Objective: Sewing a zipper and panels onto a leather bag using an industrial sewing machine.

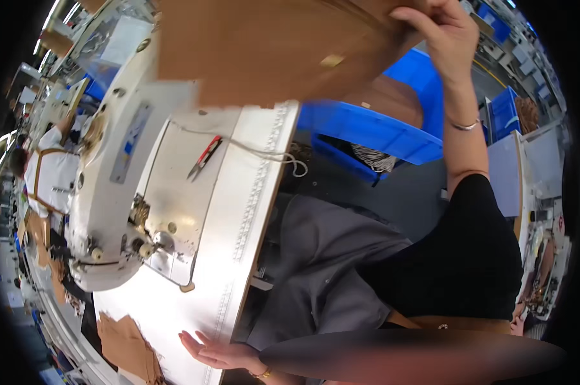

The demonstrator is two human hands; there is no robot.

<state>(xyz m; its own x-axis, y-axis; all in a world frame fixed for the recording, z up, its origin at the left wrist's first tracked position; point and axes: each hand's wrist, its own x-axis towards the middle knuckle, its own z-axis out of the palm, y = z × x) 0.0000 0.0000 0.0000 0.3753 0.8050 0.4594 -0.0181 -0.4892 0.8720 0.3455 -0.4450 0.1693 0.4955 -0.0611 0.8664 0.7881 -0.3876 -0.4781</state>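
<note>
Pinching brown fabric (264, 54) at twelve o'clock, right hand (452, 38) at one, thumb over edge, left hand (222, 353) at seven, fingers loosely spread, empty, sewing machine (107, 199) at nine

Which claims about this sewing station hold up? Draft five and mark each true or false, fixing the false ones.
1. Red-handled snips lie on the flat bed of the sewing machine. True.
2. The left hand grips those snips. False: it is open and holds nothing.
3. The right hand holds brown material. True.
4. The large bin beside the white table is yellow. False: it is blue, with brown material inside.
5. A pale cord stops short of the table's edge. False: it runs out past it.
</note>
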